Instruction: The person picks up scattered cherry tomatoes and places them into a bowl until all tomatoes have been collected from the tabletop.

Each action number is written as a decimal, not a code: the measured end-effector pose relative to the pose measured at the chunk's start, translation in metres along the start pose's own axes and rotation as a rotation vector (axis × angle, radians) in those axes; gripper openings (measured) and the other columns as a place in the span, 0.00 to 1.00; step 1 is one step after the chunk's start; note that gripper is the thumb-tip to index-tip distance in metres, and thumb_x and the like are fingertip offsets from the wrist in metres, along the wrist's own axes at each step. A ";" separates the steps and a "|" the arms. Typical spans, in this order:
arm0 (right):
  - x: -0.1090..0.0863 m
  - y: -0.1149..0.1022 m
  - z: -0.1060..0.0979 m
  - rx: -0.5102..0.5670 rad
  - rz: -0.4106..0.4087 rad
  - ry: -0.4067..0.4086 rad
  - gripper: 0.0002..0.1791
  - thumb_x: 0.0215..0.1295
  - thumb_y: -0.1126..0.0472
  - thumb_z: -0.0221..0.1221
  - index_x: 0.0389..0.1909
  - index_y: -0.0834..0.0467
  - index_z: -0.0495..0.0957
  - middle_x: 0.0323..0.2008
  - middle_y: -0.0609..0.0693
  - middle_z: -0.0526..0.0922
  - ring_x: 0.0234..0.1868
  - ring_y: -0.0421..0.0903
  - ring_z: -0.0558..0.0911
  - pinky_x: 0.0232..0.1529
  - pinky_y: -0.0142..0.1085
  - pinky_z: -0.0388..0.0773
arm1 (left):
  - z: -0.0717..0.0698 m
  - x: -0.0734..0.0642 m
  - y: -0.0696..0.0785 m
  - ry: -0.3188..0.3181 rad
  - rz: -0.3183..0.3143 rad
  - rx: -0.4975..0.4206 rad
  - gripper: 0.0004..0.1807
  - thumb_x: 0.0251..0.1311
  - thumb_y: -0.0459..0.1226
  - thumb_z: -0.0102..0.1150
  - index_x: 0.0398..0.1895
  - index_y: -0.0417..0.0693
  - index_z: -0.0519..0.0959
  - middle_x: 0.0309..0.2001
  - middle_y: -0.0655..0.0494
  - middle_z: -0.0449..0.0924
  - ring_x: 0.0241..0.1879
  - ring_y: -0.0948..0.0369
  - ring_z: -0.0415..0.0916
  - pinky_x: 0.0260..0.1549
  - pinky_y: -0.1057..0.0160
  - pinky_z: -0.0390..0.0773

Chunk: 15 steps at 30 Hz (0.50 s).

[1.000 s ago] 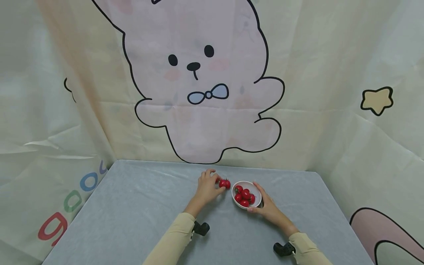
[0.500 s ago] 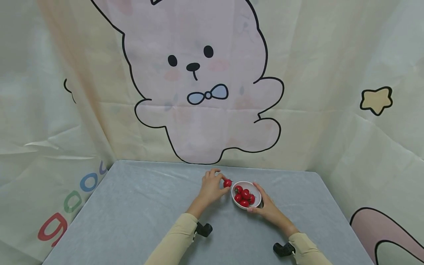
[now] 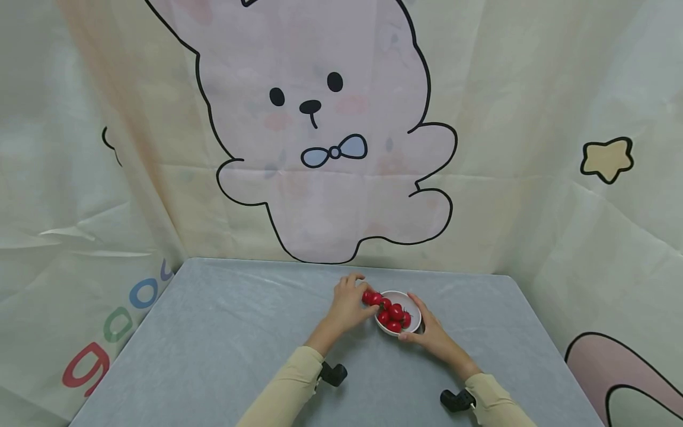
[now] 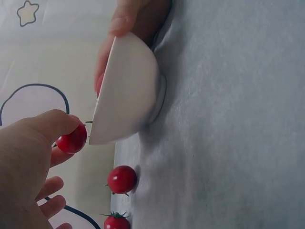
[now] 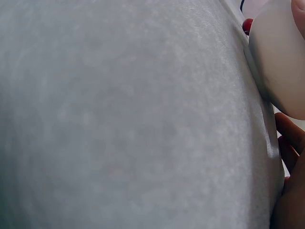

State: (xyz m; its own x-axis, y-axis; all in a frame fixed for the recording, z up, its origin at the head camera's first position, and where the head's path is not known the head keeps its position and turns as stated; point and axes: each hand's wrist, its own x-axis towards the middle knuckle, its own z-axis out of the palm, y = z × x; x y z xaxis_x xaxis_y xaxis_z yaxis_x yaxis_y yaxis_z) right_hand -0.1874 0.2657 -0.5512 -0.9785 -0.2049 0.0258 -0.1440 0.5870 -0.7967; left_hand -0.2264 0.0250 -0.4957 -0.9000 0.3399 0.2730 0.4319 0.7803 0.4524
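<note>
My left hand (image 3: 349, 303) pinches a red cherry tomato (image 4: 71, 141) between thumb and finger, at the left rim of a small white bowl (image 4: 126, 90). The bowl stands on the table with several red cherry tomatoes (image 3: 395, 312) in it. My right hand (image 3: 434, 339) grips the bowl from the right, thumb on the near side and fingers on the far side. In the left wrist view, a cherry tomato (image 4: 122, 180) and another green-stemmed tomato (image 4: 116, 221) lie on the table beside the bowl. In the head view, my left hand partly hides this spot.
A grey-blue cloth (image 3: 224, 344) covers the table. Behind it hangs a pale curtain (image 3: 480, 225) printed with a cartoon bear, meeting the far table edge. Black wrist cameras (image 3: 334, 375) sit below both hands, close above the cloth.
My left hand has moved right, bringing the pinched cherry tomato to the bowl's rim. A tomato left of the bowl now shows past the fingers. The right hand and bowl stay in place.
</note>
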 end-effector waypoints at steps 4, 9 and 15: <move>0.001 0.002 0.000 0.002 -0.006 0.005 0.56 0.46 0.47 0.70 0.72 0.37 0.45 0.73 0.55 0.54 0.72 0.60 0.55 0.63 0.69 0.53 | -0.001 -0.001 0.004 -0.001 0.015 -0.004 0.16 0.52 0.51 0.65 0.42 0.57 0.79 0.62 0.52 0.67 0.60 0.53 0.62 0.60 0.47 0.64; -0.001 -0.003 0.000 0.006 -0.012 0.010 0.55 0.46 0.50 0.70 0.73 0.41 0.46 0.72 0.56 0.56 0.72 0.60 0.56 0.62 0.69 0.54 | 0.000 -0.002 0.007 0.008 0.047 0.004 0.16 0.52 0.51 0.64 0.41 0.58 0.79 0.61 0.52 0.67 0.60 0.53 0.62 0.58 0.47 0.65; -0.011 -0.032 -0.008 0.029 -0.006 -0.007 0.55 0.47 0.53 0.70 0.73 0.51 0.47 0.72 0.61 0.55 0.71 0.64 0.56 0.62 0.70 0.54 | 0.004 -0.004 0.009 0.014 0.074 0.004 0.16 0.51 0.52 0.65 0.40 0.57 0.79 0.60 0.53 0.68 0.60 0.54 0.62 0.57 0.48 0.66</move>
State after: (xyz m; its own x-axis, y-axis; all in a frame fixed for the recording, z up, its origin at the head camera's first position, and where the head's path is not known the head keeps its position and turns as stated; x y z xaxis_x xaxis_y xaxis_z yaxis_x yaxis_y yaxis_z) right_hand -0.1736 0.2553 -0.5211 -0.9764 -0.2142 0.0269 -0.1459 0.5631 -0.8134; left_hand -0.2193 0.0333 -0.4962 -0.8646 0.3891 0.3177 0.4969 0.7556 0.4268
